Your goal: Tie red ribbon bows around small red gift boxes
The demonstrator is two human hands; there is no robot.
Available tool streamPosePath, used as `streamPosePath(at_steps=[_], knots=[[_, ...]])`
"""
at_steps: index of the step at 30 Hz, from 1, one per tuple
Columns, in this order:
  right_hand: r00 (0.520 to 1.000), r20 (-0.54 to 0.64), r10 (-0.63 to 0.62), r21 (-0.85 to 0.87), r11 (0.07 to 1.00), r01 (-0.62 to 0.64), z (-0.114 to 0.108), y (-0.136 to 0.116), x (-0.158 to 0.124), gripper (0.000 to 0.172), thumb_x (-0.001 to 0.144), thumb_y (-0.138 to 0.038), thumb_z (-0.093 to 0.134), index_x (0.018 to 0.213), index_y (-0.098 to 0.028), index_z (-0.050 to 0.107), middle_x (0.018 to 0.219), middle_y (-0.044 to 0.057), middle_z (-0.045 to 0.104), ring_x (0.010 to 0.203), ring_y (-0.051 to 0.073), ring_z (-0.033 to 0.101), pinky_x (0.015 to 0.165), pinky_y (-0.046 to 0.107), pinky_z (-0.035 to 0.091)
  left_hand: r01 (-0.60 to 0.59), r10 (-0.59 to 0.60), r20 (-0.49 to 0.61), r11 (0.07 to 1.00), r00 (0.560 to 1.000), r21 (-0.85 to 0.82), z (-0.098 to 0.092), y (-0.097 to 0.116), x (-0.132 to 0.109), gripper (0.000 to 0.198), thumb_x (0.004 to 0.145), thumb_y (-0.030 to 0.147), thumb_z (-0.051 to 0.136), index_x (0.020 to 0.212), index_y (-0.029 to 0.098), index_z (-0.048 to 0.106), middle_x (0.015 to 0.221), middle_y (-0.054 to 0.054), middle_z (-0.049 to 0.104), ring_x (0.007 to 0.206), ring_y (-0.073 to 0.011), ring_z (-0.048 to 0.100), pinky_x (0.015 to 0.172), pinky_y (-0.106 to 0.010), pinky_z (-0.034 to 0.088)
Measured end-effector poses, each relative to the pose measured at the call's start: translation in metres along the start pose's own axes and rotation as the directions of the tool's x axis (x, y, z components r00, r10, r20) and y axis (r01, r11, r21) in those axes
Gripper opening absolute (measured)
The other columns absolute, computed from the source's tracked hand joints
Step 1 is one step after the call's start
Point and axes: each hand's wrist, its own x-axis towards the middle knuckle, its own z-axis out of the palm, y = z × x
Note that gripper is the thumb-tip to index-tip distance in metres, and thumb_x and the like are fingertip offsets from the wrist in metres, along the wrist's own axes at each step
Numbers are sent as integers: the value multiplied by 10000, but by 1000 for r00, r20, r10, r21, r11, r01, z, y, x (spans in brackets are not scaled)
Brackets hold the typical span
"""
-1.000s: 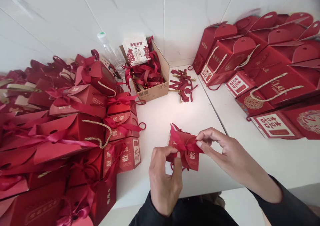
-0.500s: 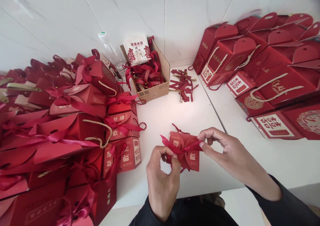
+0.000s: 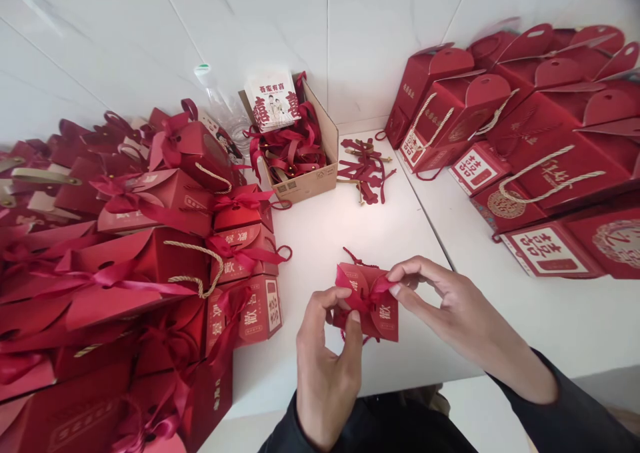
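Note:
A small red gift box (image 3: 385,326) with pale Chinese characters lies on the white table in front of me. Across its top runs a red satin ribbon (image 3: 369,299) tied in a bow. My left hand (image 3: 330,353) is curled around the bow's left side, thumb and forefinger slightly parted with ribbon between them. From the right, my right hand (image 3: 440,303) pinches the other side of the ribbon between thumb and forefinger. Dark red cord handles (image 3: 357,259) stick out at the box's far and near sides. My left fingers hide part of the box's left edge.
Red gift boxes with ribbon bows (image 3: 253,306) are piled at the left. Behind, a cardboard box (image 3: 313,179) holds ribbons and a printed packet (image 3: 274,99), beside loose red straps (image 3: 367,166). Larger red boxes with rope handles (image 3: 550,166) stand at the right. A clear bottle (image 3: 220,99) is by the wall.
My right hand has drawn slightly left with its part of the ribbon. The left ribbon end has shifted right, and my left thumb and forefinger are farther apart.

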Motion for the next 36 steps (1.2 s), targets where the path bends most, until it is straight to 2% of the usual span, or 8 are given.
streamPosePath(at_steps=[6,17,22,24,26,29,34,36], knots=[[998,-65,25,-8,1000,-26,2,5,3,119,921,-379,592,900,-288,665,820,-23,625,781,174,601,657,279,460,-107,109,-15,989,994,100,1,-7,0,394,950,46,555,1240,310,587,936,23,605,805,-110,569,755,-200,496],[997,-77,24,-48,998,-27,3,8,3,120,927,-361,593,952,-278,676,857,0,651,803,190,616,637,282,469,-2,6,-63,998,998,69,-2,-17,-7,481,989,125,575,1416,335,500,1016,-2,635,908,-134,638,852,-263,534],[999,-35,4,-77,997,-7,3,4,3,184,954,-441,617,1014,-287,699,847,-3,657,790,191,613,685,290,506,-32,32,3,996,999,89,-5,-12,-3,630,953,120,620,1514,344,442,1080,-19,681,943,-147,659,872,-278,551],[999,-37,17,-69,997,-20,3,3,3,195,958,-457,615,979,-282,699,840,-2,657,765,187,600,666,287,502,-68,65,35,994,997,91,-6,-10,-1,551,930,61,601,1409,329,557,1034,-11,694,938,-148,667,850,-266,553],[998,-42,36,-52,998,-38,3,3,3,205,961,-468,612,960,-281,695,840,0,656,772,189,598,651,285,493,-113,108,66,990,992,83,-7,-8,0,410,892,8,598,1150,307,707,978,-4,682,924,-149,672,810,-245,552],[997,-43,57,-18,998,-58,3,6,3,198,967,-463,602,955,-282,679,882,4,667,841,201,616,655,292,480,-177,172,81,982,982,61,-8,-8,0,303,866,-15,616,818,261,732,956,-6,648,898,-137,678,758,-216,546],[1000,-10,24,4,1000,-24,4,9,3,142,985,-411,583,971,-279,633,912,-5,661,888,199,628,760,322,487,-133,129,33,978,991,161,-9,-9,2,247,968,91,608,1121,268,687,996,-19,673,915,-150,660,805,-255,542],[1000,5,-12,1,1000,12,5,9,3,123,979,-394,596,959,-275,620,897,-11,655,864,193,620,791,329,491,-99,93,36,974,995,204,-10,-9,4,195,975,142,628,1124,258,678,979,-23,676,906,-162,652,803,-273,538]])
